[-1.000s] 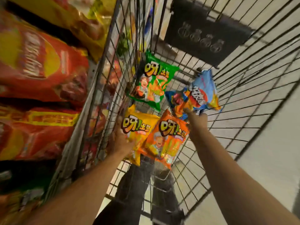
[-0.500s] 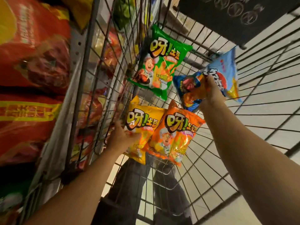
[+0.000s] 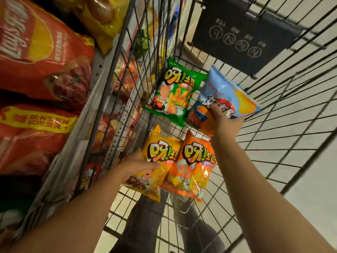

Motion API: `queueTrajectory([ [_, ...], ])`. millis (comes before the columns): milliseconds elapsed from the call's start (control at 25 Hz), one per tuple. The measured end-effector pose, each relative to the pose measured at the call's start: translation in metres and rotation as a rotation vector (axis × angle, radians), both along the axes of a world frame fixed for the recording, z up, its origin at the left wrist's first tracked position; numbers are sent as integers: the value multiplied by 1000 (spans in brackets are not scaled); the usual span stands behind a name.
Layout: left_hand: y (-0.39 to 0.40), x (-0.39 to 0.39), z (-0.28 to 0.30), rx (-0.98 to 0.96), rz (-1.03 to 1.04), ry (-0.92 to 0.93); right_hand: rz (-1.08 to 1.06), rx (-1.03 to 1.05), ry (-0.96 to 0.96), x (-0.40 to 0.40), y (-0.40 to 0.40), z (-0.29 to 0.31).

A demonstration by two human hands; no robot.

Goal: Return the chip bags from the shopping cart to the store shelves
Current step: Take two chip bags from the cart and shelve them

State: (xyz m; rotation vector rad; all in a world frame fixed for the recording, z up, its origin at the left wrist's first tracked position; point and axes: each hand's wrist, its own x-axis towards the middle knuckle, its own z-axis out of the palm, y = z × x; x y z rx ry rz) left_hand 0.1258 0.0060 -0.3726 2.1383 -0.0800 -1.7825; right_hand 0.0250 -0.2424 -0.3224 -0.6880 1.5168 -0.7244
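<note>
Several chip bags lie in the wire shopping cart point(image 3: 284, 125). My right hand point(image 3: 225, 121) grips a light blue chip bag point(image 3: 229, 95) and holds it raised above the cart floor. My left hand point(image 3: 138, 165) is closed on the left edge of a yellow chip bag point(image 3: 158, 161), which rests at the cart bottom. An orange chip bag point(image 3: 193, 167) lies beside the yellow one, touching it. A green chip bag point(image 3: 175, 92) lies farther in, against the cart's left wall. The store shelves point(image 3: 87, 114) stand just left of the cart.
Large red chip bags point(image 3: 40, 57) and a yellow bag point(image 3: 102, 15) fill the shelves on the left. A dark sign panel point(image 3: 242, 33) hangs on the cart's far end. My legs in dark trousers point(image 3: 145, 225) show through the cart's mesh floor over pale tiles.
My right hand has lifted the blue bag up and to the right, turning it. My left hand has closed further on the yellow bag.
</note>
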Motion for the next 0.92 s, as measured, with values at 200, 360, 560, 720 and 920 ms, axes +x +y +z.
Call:
queueTrajectory([
  [200, -4, -14, 49, -60, 115, -376, 225, -305, 39, -27, -3, 82],
  [360, -12, -41, 128, -262, 268, -618, 311, -373, -138, -59, -19, 178],
  [560, -31, -109, 248, -564, 617, -767, 532, -347, -226, -130, -25, 298],
  [720, -39, -155, 332, -721, 741, -743, 697, -16, -428, -164, 3, 357],
  [920, 1, -172, 396, -837, 922, -758, 914, 104, -625, -178, 52, 400],
])
